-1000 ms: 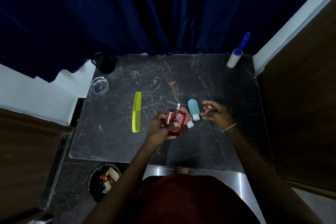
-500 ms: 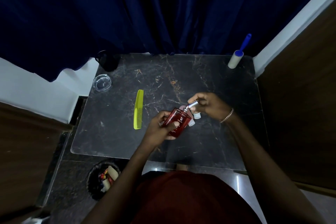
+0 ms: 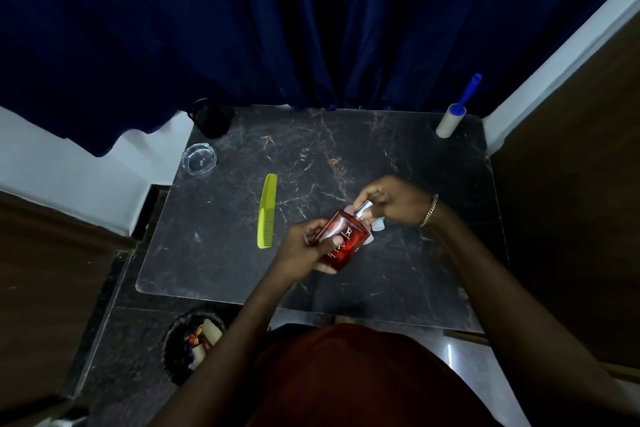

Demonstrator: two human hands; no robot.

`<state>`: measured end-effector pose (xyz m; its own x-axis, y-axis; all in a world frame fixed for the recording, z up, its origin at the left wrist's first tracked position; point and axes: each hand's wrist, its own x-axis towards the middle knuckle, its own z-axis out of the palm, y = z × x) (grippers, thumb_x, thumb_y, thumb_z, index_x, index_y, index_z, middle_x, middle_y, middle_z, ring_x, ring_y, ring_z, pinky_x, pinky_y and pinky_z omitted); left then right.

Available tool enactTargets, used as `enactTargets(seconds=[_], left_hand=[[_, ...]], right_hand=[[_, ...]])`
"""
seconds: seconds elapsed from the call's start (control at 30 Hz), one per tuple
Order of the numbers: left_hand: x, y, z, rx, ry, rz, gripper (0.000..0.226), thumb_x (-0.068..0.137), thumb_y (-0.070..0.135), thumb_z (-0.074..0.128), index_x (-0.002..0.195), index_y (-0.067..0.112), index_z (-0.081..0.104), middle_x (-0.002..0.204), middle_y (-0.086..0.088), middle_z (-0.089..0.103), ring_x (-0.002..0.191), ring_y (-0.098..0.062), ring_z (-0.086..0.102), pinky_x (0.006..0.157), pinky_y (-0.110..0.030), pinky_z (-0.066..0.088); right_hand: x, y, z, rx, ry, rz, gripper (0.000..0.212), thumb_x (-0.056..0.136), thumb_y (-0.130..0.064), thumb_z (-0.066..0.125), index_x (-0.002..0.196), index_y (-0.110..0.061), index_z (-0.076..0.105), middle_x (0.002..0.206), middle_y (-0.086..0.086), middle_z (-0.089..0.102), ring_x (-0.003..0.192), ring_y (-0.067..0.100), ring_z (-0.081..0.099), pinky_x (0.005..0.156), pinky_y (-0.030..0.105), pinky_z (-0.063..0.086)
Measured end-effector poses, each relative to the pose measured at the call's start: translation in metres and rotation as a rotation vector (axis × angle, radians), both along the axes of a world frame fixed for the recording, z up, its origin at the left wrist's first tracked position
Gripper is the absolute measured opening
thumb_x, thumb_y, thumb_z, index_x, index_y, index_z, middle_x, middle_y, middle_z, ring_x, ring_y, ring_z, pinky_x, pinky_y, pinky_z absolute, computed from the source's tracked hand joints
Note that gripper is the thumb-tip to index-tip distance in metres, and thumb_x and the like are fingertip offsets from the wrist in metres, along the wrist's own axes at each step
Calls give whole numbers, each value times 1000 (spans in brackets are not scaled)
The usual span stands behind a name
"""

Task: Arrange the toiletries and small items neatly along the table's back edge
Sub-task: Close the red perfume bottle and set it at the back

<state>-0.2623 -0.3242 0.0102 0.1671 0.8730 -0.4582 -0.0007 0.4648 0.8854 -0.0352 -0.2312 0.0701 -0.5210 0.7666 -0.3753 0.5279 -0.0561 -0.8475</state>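
Two small bottles [image 3: 377, 226] are mostly hidden behind the red perfume bottle [image 3: 341, 241], which is gripped by the left hand [image 3: 308, 246]; its silver top [image 3: 364, 210] is pinched by the right hand [image 3: 394, 201].

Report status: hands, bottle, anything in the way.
Left hand grips red bottle; right hand on its cap. Bottle mid-table, tilted. Comb lies left, clear.

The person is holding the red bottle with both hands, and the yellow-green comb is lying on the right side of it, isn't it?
Not quite. In the head view the comb lies to the left of the red bottle, not the right. The rest holds: the left hand grips the bottle's body and the right hand is at its silver cap.
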Motion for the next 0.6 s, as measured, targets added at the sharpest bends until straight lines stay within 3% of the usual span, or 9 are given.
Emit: enactTargets(seconds=[0.33,0.47,0.6], left_hand=[[-7,10,4,18,-28,21,26,91,7,78,114,18,73,109,-3,80,93,-29,81,58,-44,65],[-21,19,5,34,-12,50,24,91,7,77,112,18,72,107,-2,79,94,-27,80,61,-47,65],[-35,27,6,46,-38,113,24,92,4,76,113,12,69,104,2,79,92,-18,79,61,-41,65]], right_hand=[[-23,11,7,35,-93,46,21,81,5,72,100,-3,75,97,9,78,93,23,75,91,43,59],[-30,10,8,17,22,-57,33,82,0,75,115,-4,70,104,8,76,95,20,73,92,38,59],[-45,1,-5,-48,240,-255,57,82,-3,77,134,-8,57,100,10,70,89,20,67,75,31,59]])
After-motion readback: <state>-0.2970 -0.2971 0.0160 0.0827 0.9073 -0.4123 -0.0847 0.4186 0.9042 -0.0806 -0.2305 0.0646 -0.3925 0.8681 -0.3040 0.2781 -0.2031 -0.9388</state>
